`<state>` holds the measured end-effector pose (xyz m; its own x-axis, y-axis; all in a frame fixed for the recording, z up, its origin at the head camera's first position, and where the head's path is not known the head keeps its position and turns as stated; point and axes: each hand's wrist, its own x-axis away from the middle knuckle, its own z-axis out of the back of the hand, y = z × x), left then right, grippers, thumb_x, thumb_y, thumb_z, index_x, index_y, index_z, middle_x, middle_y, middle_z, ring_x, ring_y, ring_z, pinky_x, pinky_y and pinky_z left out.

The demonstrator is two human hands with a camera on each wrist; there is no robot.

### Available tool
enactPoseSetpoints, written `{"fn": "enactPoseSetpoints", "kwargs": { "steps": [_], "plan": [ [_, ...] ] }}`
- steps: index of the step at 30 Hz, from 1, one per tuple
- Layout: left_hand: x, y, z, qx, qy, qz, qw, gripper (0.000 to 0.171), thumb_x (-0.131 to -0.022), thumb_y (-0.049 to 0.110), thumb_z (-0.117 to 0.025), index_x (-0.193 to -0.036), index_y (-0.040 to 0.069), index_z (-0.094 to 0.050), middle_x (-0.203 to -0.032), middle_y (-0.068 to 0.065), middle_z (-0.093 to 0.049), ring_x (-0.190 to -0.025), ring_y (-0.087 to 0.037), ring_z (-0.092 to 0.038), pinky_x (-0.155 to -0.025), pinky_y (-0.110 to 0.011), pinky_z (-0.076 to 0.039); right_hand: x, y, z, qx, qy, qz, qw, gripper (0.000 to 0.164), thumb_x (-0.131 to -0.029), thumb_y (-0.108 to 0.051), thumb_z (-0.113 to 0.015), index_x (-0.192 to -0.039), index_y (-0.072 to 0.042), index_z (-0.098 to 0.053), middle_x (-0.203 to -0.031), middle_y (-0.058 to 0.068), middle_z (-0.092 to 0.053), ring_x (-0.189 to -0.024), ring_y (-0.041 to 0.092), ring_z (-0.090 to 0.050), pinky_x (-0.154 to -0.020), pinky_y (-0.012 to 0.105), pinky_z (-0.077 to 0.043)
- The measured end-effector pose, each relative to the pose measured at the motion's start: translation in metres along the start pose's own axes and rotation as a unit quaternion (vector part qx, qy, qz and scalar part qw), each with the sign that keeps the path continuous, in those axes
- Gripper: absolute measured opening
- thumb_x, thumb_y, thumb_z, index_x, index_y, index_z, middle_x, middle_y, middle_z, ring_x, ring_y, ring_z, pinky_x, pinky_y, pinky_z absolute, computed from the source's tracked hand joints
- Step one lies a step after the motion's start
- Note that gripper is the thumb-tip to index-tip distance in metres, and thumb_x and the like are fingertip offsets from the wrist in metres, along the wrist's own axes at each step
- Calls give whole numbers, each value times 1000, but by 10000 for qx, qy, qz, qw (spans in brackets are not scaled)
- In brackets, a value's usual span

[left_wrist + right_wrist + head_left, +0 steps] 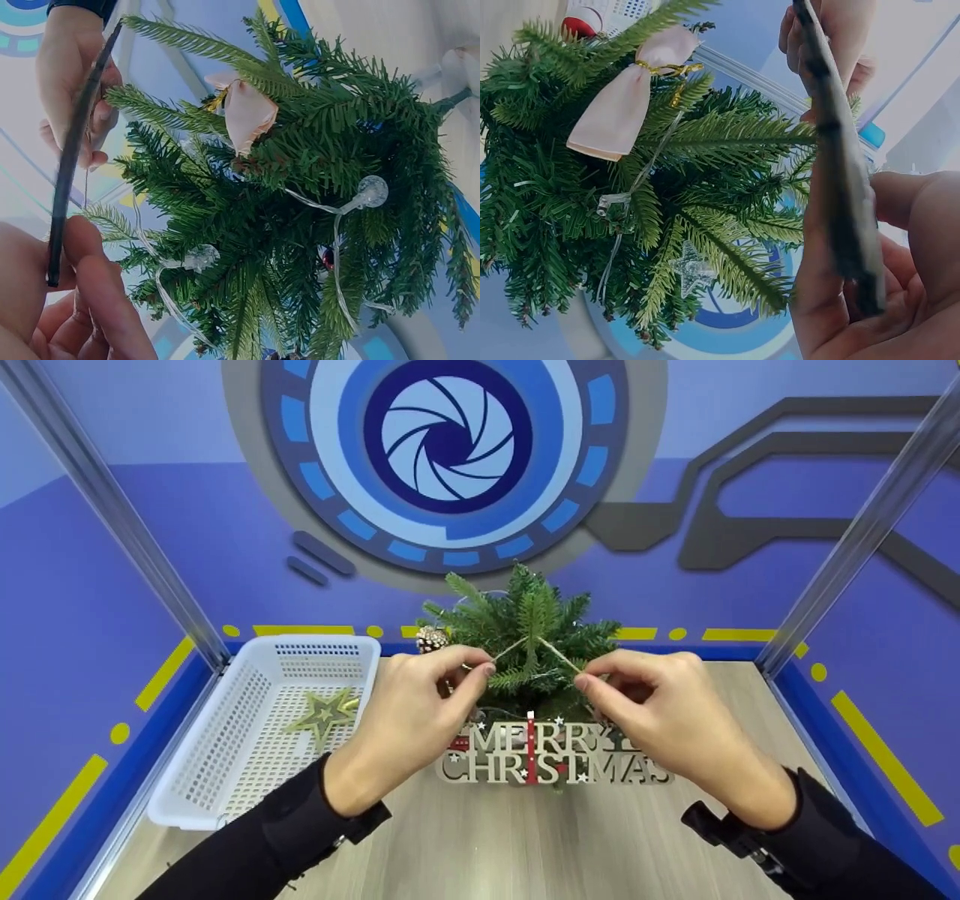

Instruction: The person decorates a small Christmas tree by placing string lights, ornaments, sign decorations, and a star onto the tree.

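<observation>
A wooden "MERRY CHRISTMAS" sign (555,754) hangs in front of a small green artificial Christmas tree (536,611). Its thin cord (560,655) rises in a peak to an upper front branch. My left hand (412,697) pinches the cord's left side between thumb and index finger; my right hand (664,701) pinches the right side likewise. Both wrist views show the sign edge-on, as a dark strip (75,150) beside the tree. Pale ribbon bows (619,105) and a clear wire with round bulbs (371,192) decorate the branches.
To the left on the wooden table (480,847) stands a white perforated basket (187,802), with a gold glitter star (324,718) inside. A pinecone (432,639) sits at the tree's left. Behind is a blue printed wall (180,547) with metal posts at both sides.
</observation>
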<state>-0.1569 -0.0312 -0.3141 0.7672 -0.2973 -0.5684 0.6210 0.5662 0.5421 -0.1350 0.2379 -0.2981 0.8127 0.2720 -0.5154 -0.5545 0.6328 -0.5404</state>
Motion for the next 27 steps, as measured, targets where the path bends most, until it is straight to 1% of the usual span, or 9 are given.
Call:
{"fn": "enactPoseSetpoints", "kwargs": {
  "steps": [4, 7, 11, 15, 18, 23, 27],
  "plan": [
    [3, -2, -1, -8, -38, -53, 10000, 17, -99, 30, -60, -106, 23, -74, -72, 16, -67, -51, 6, -52, -47, -19, -44, 3, 1, -2, 119, 97, 158, 9998, 8, -93, -29, -70, -91, -36, -73, -64, -20, -60, -48, 1, -51, -46, 18, -42],
    [4, -4, -3, -56, -89, -177, 9998, 18, -100, 30, -58, -107, 24, -74, -74, 17, -66, -53, 5, -52, -49, -18, -44, 5, 2, -3, 191, 66, 235, 9995, 9, -93, -27, -71, -91, -35, -73, -66, -20, -60, -51, 0, -52, -48, 18, -44],
    [6, -4, -3, -143, -116, -326, 9993, 19, -101, 31, -56, -108, 26, -73, -77, 18, -65, -58, 4, -55, -55, -16, -46, 8, 2, -3, 220, -23, 286, 9993, 10, -93, -27, -70, -92, -37, -72, -71, -21, -62, -54, -1, -54, -50, 18, -47],
    [8, -3, -3, -106, -211, -316, 9992, 19, -102, 32, -54, -109, 29, -72, -79, 18, -67, -61, 4, -56, -58, -15, -48, 11, 1, -2, 256, -12, 376, 9990, 9, -91, -25, -72, -93, -34, -73, -78, -21, -66, -56, -1, -55, -51, 19, -48],
    [11, -3, -2, -27, -314, -282, 9991, 20, -102, 33, -54, -109, 29, -72, -82, 17, -67, -62, 3, -57, -59, -15, -49, 14, 2, -2, 288, -40, 415, 9987, 8, -91, -24, -73, -94, -31, -74, -79, -21, -67, -55, -2, -54, -50, 18, -48],
    [15, -5, -2, 55, -387, -214, 9990, 20, -101, 32, -56, -105, 25, -74, -80, 16, -68, -60, 2, -57, -58, -16, -50, 18, 2, -3, 269, -107, 415, 9987, 11, -91, -24, -73, -95, -35, -73, -80, -21, -68, -57, -3, -55, -52, 16, -48],
    [18, -5, -2, 74, -511, -162, 9985, 18, -101, 33, -56, -104, 28, -73, -79, 18, -66, -59, 2, -56, -57, -17, -48, 21, 4, -3, 297, -90, 479, 9984, 13, -90, -24, -74, -96, -36, -73, -83, -22, -69, -61, -4, -57, -55, 16, -49]
  ]
}}
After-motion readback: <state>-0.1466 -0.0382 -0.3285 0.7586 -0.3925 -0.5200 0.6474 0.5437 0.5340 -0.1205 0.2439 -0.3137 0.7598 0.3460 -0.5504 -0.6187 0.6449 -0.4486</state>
